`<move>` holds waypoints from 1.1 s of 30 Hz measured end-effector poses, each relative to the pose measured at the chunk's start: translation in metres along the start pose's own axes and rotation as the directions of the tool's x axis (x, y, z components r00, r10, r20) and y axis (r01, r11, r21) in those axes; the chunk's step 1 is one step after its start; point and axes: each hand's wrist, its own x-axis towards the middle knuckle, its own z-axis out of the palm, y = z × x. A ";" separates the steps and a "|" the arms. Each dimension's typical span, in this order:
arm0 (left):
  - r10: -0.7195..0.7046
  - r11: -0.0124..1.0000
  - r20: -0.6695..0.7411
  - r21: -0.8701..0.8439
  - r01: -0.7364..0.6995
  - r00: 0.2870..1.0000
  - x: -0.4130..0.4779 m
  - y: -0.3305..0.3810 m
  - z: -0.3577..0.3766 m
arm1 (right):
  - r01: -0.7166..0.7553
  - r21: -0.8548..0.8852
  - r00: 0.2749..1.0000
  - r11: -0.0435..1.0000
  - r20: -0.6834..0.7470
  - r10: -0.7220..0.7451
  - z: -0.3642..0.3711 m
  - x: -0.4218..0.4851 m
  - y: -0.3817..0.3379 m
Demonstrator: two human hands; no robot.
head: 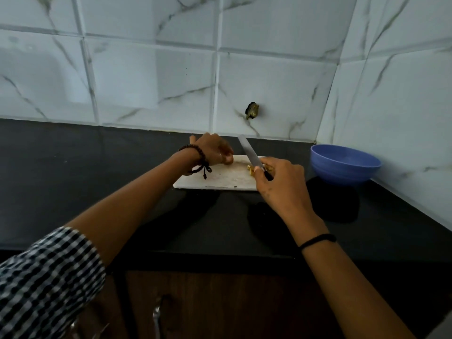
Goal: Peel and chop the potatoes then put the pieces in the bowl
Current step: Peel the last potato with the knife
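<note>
Just beside the right hand (278, 184) (with knife (249, 152)), potato pieces (250, 168).

- wall tiles (186, 77): glossy, smooth, white marble look with grey veins
- countertop (73, 167): dark stone look, smooth, dull sheen
- cutting board (220, 178): white, matt, plastic look, scuffed
- knife (249, 152): bare metal blade, satin shine; dark handle
- bowl (342, 167): blue, smooth plastic look, ringed outside
- sleeve (44, 277): woven checked cloth
- bracelet (198, 152): dark beads, matt
- cabinet front (220, 302): brown wood grain
</note>
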 end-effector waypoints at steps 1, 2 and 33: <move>0.053 0.995 0.058 -0.092 -0.048 0.997 -0.006 -0.003 -0.002 | -0.007 0.003 1.000 1.000 0.004 0.007 0.000 0.000 0.000; 0.102 0.980 0.106 -0.179 -0.082 0.989 -0.011 -0.005 -0.004 | -0.013 0.007 1.000 1.000 0.008 0.013 -0.001 -0.001 -0.001; -0.025 0.893 -0.128 -0.449 -0.036 0.991 -0.053 -0.010 0.011 | -0.200 0.232 0.957 0.952 0.254 0.140 -0.012 -0.012 -0.022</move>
